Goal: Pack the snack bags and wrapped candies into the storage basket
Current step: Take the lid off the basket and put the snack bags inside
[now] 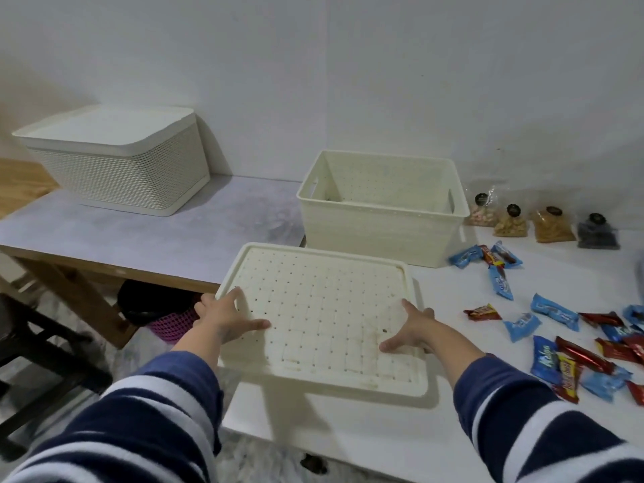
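Both hands grip the cream lid [324,318] at centre frame, left hand [226,317] on its left edge, right hand [411,331] on its right, fingers curled under and hidden. The open storage basket [380,235] sits just above, its floor mostly hidden. Snack bags [552,226] line the right edge; wrapped candies [554,312] scatter lower right, some cut off.

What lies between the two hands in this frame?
In the head view, the cream basket lid spans the gap: the left hand grips its left edge, the right hand its right side.
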Demonstrator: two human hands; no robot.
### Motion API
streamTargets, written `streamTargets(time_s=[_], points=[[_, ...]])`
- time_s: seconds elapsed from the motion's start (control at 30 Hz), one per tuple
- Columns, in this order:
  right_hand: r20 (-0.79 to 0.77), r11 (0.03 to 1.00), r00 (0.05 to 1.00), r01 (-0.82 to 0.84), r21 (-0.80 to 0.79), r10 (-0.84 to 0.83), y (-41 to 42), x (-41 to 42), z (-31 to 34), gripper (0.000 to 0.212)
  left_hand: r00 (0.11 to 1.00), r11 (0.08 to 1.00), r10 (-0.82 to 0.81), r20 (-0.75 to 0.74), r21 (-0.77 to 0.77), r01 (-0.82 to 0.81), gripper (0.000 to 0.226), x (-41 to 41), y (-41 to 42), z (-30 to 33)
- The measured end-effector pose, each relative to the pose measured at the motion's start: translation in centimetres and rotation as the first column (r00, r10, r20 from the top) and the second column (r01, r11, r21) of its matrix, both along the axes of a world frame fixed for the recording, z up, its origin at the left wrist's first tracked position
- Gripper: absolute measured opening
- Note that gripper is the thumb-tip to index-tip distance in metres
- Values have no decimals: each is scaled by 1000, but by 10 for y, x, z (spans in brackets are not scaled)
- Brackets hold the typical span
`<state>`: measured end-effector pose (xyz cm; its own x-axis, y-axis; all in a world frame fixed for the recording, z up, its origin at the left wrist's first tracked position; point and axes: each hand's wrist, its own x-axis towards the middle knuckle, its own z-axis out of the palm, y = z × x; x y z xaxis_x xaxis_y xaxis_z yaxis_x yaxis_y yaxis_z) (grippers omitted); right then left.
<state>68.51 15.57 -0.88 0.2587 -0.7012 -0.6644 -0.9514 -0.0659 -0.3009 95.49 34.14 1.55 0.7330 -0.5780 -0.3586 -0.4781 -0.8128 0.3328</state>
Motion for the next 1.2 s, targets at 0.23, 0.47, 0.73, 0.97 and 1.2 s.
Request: streamTargets(time_s=[0.23,0.47,0.73,0.97,1.2], points=[[-36,997,996,78,23,-77,-5,35,-32,128,997,998,-61,-43,-1,61,84,47,-22,-33],[-41,994,993,111,-1,-111,-3,36,-37,104,989,980,-140,-50,137,145,83,53,-38,-51],[65,986,989,137,-93,-131,-26,10,12,72,897,881,-441,-5,189,434,74,13,-98,-24],[41,975,984,178,-135,-174,-46,-57,43,64,734,753,-654,-183,-74,653,53,-93,-174,6],[40,968,982,187,-167,-183,-93,-135,56,62,632,658,-752,-185,-184,730,49,-202,-247,20]])
